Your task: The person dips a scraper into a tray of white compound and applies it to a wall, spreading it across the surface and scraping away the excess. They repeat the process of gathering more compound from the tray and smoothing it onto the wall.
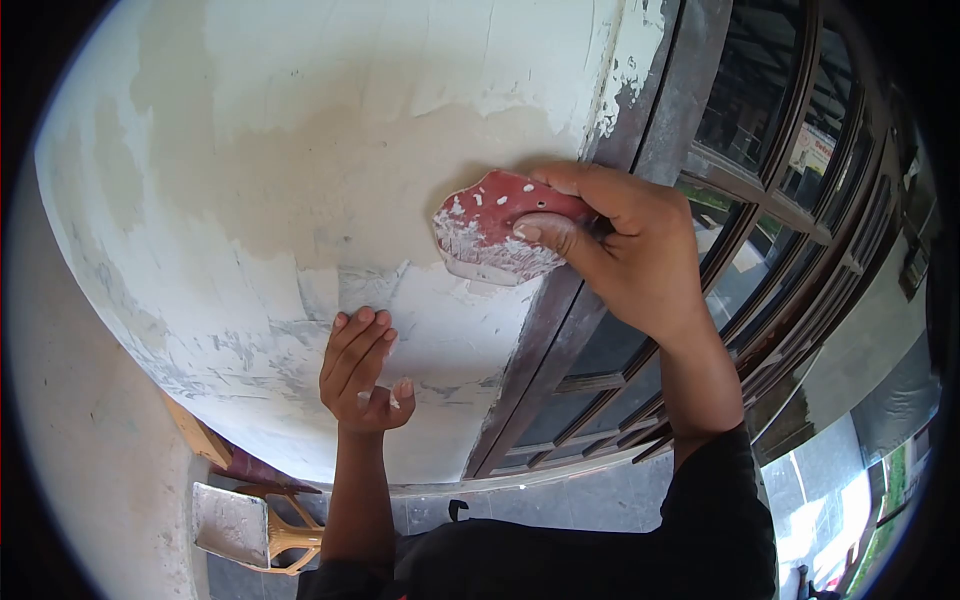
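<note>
My right hand [630, 235] pinches a red putty spreader [503, 222] between thumb and fingers, close against the wall near the window frame. White paste is smeared along the spreader's lower part, with flecks higher up. Lower and to the left, my left hand [362, 375] is raised in front of the wall, fingers stretched out and thumb apart, with white specks on the thumb. The wall [340, 180] carries a beige, damp-looking patch at its upper middle and whiter, streaky coating around and below it.
A dark window frame [640, 120] with glass panes runs along the wall's right edge. At lower left, a white-smeared tray [231, 523] rests on a yellow chair [292, 533]. Grey floor tiles [440, 507] lie below.
</note>
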Demonstrator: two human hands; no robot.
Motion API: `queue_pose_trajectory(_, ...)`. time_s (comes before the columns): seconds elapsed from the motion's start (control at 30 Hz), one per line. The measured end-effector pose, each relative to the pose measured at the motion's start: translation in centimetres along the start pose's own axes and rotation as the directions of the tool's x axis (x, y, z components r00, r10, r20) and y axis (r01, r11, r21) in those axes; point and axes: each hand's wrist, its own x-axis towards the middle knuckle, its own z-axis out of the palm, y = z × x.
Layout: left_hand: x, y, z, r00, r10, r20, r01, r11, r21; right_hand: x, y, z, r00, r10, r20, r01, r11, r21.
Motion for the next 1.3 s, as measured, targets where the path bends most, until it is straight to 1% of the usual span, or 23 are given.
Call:
queue_pose_trajectory(0.03,0.0,0.0,0.0,1.000,0.001,-0.002,-0.001,1.000,0.001,0.4,0.3,-0.1,0.995,-0.069,-0.075,0.064,0.996,-0.058)
queue_pose_trajectory(0.13,0.0,0.0,0.0,1.000,0.004,-0.004,-0.004,1.000,-0.002,2.0,1.2,-1.1,0.987,-0.102,-0.128,0.092,0.993,-0.080)
queue_pose_trajectory(0.23,0.1,0.1,0.1,1.000,0.008,-0.012,-0.008,1.000,0.002,3.9,0.8,-2.8,0.981,-0.063,-0.183,0.035,0.987,-0.154)
queue_pose_trajectory(0.3,0.2,0.1,0.1,1.000,0.013,-0.013,-0.013,1.000,0.005,5.5,1.2,-3.7,0.973,-0.113,-0.202,0.077,0.981,-0.178)
queue_pose_trajectory(0.37,0.2,0.1,0.1,1.000,0.010,-0.012,-0.010,1.000,0.007,6.8,0.5,-4.8,0.977,-0.045,-0.211,0.028,0.996,-0.084)
queue_pose_trajectory(0.4,0.2,0.1,0.1,1.000,0.007,-0.011,-0.007,1.000,0.009,7.2,-1.4,-5.5,0.994,-0.054,-0.093,0.050,0.998,-0.047)
queue_pose_trajectory(0.43,0.1,0.1,0.1,1.000,0.007,-0.011,-0.007,1.000,0.009,7.6,-1.9,-5.7,0.994,-0.053,-0.093,0.049,0.998,-0.047)
queue_pose_trajectory(0.5,0.1,0.1,0.2,1.000,0.006,-0.018,-0.006,1.000,0.004,8.1,-2.1,-6.0,0.962,0.212,-0.170,-0.138,0.921,0.365)
queue_pose_trajectory(0.53,0.1,0.1,0.2,1.000,0.007,-0.018,-0.007,1.000,0.003,7.4,-0.8,-6.3,0.959,0.084,-0.270,-0.109,0.991,-0.077)
queue_pose_trajectory(0.57,0.0,0.0,0.3,1.000,0.009,-0.019,-0.009,1.000,0.001,6.4,0.3,-5.7,0.959,0.082,-0.271,-0.106,0.991,-0.078)
queue_pose_trajectory(0.63,0.1,0.0,0.2,1.000,0.011,-0.021,-0.011,1.000,0.004,4.1,-0.6,-3.0,0.996,-0.058,0.067,0.036,0.955,0.295)
queue_pose_trajectory(0.7,0.2,0.0,0.2,1.000,0.016,-0.021,-0.016,1.000,-0.014,2.3,-1.1,-1.1,0.978,-0.116,0.175,0.077,0.973,0.216)
queue_pose_trajectory(0.77,0.2,0.1,0.0,1.000,0.013,-0.015,-0.013,1.000,-0.010,1.8,-0.9,0.2,0.969,-0.145,0.198,0.114,0.981,0.159)
queue_pose_trajectory(0.83,0.3,0.1,0.1,1.000,0.014,-0.010,-0.015,1.000,-0.013,1.8,-0.5,0.8,0.980,-0.173,0.094,0.173,0.985,0.012)
queue_pose_trajectory(0.87,0.3,0.1,0.1,1.000,0.014,-0.012,-0.014,1.000,-0.014,2.1,-0.6,0.5,0.980,-0.173,0.092,0.173,0.985,0.010)
queue_pose_trajectory(0.93,0.2,0.0,0.1,1.000,0.012,-0.014,-0.012,1.000,-0.016,3.0,-0.6,-0.5,0.993,-0.027,0.111,0.034,0.997,-0.066)
queue_pose_trajectory(0.97,0.2,0.0,0.1,1.000,0.016,-0.019,-0.016,1.000,-0.017,3.5,-0.4,-0.8,0.993,-0.026,0.113,0.033,0.997,-0.065)
queue_pose_trajectory(1.03,0.3,0.0,0.2,1.000,0.016,-0.022,-0.017,1.000,-0.016,4.4,0.1,-1.3,0.992,-0.127,-0.018,0.126,0.990,-0.067)
queue_pose_trajectory(1.07,0.5,0.1,0.2,0.999,0.013,-0.042,-0.014,1.000,-0.014,4.8,-0.2,-1.9,0.997,-0.066,0.029,0.067,0.997,-0.035)
queue_pose_trajectory(1.1,0.6,0.2,0.2,0.998,0.010,-0.063,-0.011,1.000,-0.013,5.3,-0.5,-2.3,0.997,-0.065,0.030,0.066,0.997,-0.034)
queue_pose_trajectory(1.2,0.2,0.0,0.1,1.000,0.011,-0.016,-0.012,1.000,-0.016,6.8,0.0,-3.2,0.984,-0.108,-0.140,0.109,0.994,-0.002)
queue_pose_trajectory(1.23,0.2,0.0,0.1,1.000,0.012,-0.016,-0.013,1.000,-0.017,7.2,-0.8,-3.7,0.984,-0.108,-0.140,0.108,0.994,-0.003)
queue_pose_trajectory(1.3,0.1,0.0,0.1,1.000,0.010,-0.016,-0.010,1.000,-0.010,8.3,-2.8,-4.9,0.983,0.063,-0.170,-0.050,0.996,0.080)
